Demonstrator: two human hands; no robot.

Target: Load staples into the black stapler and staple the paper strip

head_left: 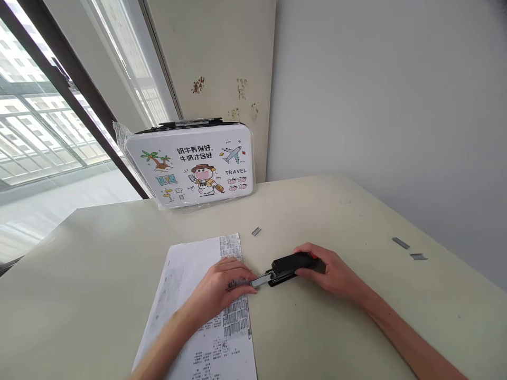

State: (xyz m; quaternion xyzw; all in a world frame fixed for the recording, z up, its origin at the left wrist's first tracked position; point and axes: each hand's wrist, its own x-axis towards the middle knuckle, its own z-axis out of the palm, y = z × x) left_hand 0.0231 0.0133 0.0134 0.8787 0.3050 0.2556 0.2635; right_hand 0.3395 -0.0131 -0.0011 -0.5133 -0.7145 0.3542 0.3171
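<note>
A black stapler lies low over the table, its front end facing left. My right hand is closed around its rear part. From the front of the stapler a metal staple tray sticks out, and the fingertips of my left hand pinch its end. Beneath my left hand and forearm lie printed paper sheets, with dense dark marks along their right side. Whether staples sit inside the tray is too small to tell.
On the pale table, a staple strip lies beyond the paper. Two more strips, one grey and one bent-looking, lie at the right. A plastic-wrapped white case with cartoons stands at the back, near a window.
</note>
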